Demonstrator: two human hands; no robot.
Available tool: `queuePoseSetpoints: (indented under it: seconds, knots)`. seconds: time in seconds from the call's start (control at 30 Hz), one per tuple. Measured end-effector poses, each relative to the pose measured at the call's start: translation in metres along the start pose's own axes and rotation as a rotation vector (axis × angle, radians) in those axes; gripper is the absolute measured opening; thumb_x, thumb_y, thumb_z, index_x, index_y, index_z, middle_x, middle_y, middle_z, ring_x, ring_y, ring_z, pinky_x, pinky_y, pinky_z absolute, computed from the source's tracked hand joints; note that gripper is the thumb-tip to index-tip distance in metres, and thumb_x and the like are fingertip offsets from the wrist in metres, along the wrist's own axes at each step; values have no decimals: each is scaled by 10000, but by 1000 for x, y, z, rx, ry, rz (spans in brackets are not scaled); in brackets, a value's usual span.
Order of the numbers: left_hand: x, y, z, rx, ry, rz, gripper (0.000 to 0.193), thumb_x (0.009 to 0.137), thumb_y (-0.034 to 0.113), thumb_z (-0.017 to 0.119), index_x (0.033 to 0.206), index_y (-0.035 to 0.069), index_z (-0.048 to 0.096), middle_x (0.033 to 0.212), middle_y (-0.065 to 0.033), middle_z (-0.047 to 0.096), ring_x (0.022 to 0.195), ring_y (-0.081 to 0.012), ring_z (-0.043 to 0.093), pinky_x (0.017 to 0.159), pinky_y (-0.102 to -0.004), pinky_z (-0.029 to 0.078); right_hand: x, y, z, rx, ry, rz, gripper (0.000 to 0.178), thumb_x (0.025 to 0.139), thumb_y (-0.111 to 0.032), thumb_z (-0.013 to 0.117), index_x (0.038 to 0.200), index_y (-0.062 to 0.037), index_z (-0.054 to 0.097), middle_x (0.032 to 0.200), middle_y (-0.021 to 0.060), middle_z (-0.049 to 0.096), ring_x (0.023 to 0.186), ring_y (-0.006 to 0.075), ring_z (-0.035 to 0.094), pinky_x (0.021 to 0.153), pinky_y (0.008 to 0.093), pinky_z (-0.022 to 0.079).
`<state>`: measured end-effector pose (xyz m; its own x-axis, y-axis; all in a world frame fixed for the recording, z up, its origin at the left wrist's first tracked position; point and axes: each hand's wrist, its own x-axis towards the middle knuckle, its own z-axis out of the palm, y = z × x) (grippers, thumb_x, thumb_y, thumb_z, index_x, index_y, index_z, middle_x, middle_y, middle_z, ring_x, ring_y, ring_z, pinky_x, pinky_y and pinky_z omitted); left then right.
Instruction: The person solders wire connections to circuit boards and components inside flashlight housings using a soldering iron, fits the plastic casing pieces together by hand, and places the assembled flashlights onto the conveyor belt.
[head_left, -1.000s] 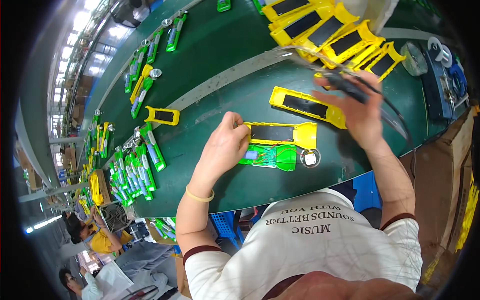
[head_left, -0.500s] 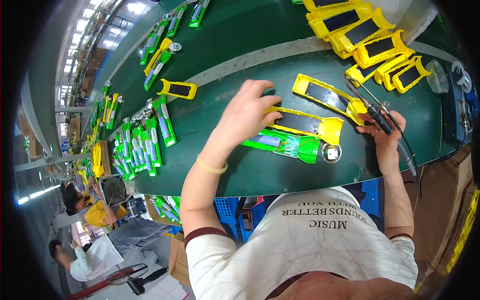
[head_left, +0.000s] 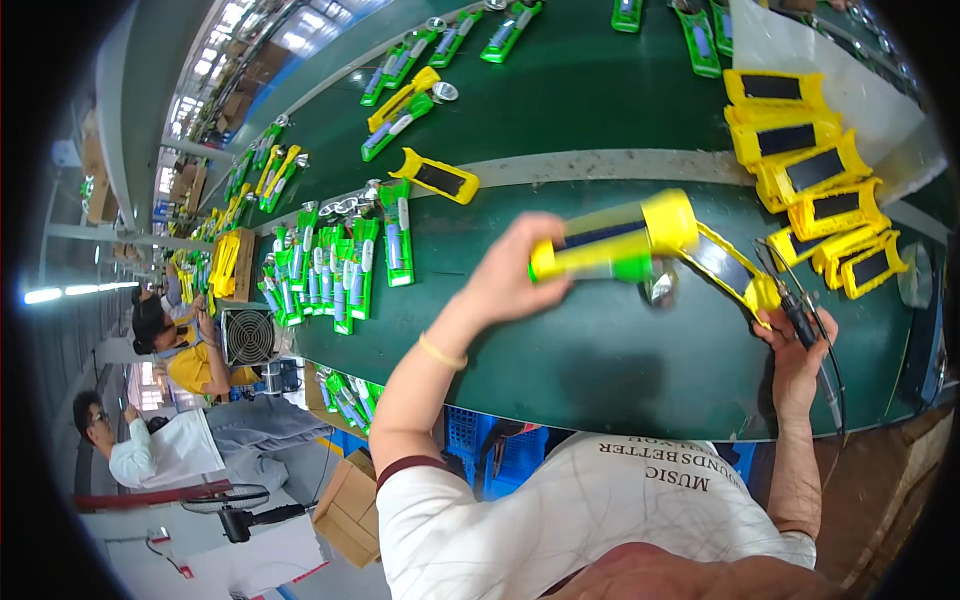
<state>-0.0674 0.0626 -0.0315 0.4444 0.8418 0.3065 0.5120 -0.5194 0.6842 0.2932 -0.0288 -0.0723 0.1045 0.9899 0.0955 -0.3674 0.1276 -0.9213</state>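
My left hand (head_left: pixel 515 270) is closed round the end of a yellow shell (head_left: pixel 670 222) with a dark panel, lifted off the bench together with a green lamp housing (head_left: pixel 630 268) beneath it. A shiny round lamp head (head_left: pixel 661 285) hangs at the far end, blurred by motion. My right hand (head_left: pixel 797 365) grips a soldering iron (head_left: pixel 798 318), its tip pointing away from me. Close to those fingers lies the end of a second yellow shell (head_left: pixel 715 262), which slants across the bench; whether they touch it I cannot tell.
Yellow shells (head_left: pixel 815 165) are heaped at the right. Green lamp housings (head_left: pixel 340 270) cluster on the left of the green bench (head_left: pixel 480 370), with more beyond the grey strip (head_left: pixel 600 165). One yellow shell (head_left: pixel 440 176) lies near that strip. A fan unit (head_left: pixel 248 337) and two people are at left.
My left hand has closed on the yellow shell and green housing and raised them from the bench. My right hand keeps the soldering iron. The whole view has shifted.
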Motion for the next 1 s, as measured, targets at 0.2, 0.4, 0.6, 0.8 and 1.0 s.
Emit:
queuePoseSetpoints:
  seconds: [0.2, 0.4, 0.6, 0.8, 1.0]
  knots:
    - [132, -95, -13, 328, 359, -196, 542, 660, 183, 704, 1106, 57, 423, 1028, -155, 511, 958, -337, 511, 818, -380, 420, -1, 0, 11, -101, -11, -54, 530, 867, -546, 374, 1209, -148, 300, 1073, 147, 551, 956, 287, 571, 826, 425, 458]
    - [122, -76, -8, 856, 520, -237, 842, 633, 455, 702, 1310, 125, 325, 1331, -188, 309, 1245, -415, 214, 977, -569, 171, 0, 1, 5, -86, -4, -33, 554, 850, -547, 421, 1183, -118, 311, 1083, 147, 540, 947, 304, 572, 802, 416, 473]
    - [3, -71, -25, 886, 329, -342, 464, 768, 112, 560, 1201, 24, 420, 1136, -226, 478, 1042, -408, 453, 897, -468, 353, 0, -5, 9, -108, -24, -27, 555, 852, -552, 409, 1135, -87, 306, 1071, 159, 513, 951, 295, 569, 808, 417, 461]
    - [-64, 16, -1, 519, 246, -237, 417, 660, 219, 692, 988, 29, 519, 833, -125, 535, 777, -307, 518, 858, -408, 390, -2, 2, -1, -77, -22, 9, 538, 868, -539, 380, 1185, -110, 306, 1115, 149, 504, 966, 292, 564, 818, 422, 464]
    - [-60, 18, 9, 554, 504, -199, 362, 650, 152, 707, 972, 43, 584, 965, -151, 528, 914, -314, 491, 772, -378, 429, 0, -4, -24, -204, -80, -13, 313, 935, -342, 339, 1189, -161, 360, 1152, 167, 488, 1024, 285, 519, 884, 440, 434]
